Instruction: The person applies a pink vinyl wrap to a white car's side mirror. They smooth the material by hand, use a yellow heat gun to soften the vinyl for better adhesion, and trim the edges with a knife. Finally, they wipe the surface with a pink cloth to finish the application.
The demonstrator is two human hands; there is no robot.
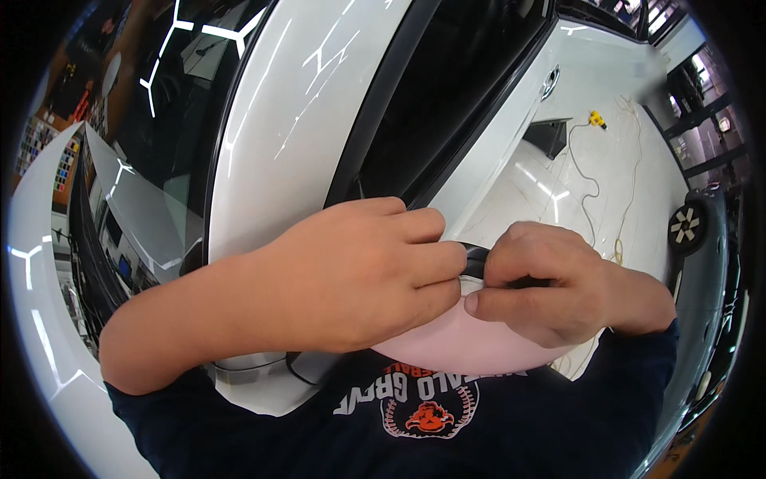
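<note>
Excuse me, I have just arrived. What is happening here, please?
Someone in a dark T-shirt is beside a white car. Their left hand and right hand are close together over a smooth pink part, with a black piece showing between them. What they grip, if anything, is hidden. A yellow object lies on the floor farther off.

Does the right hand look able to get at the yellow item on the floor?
Probably not from here: the yellow item lies on the floor, well beyond and below the right hand.
</note>
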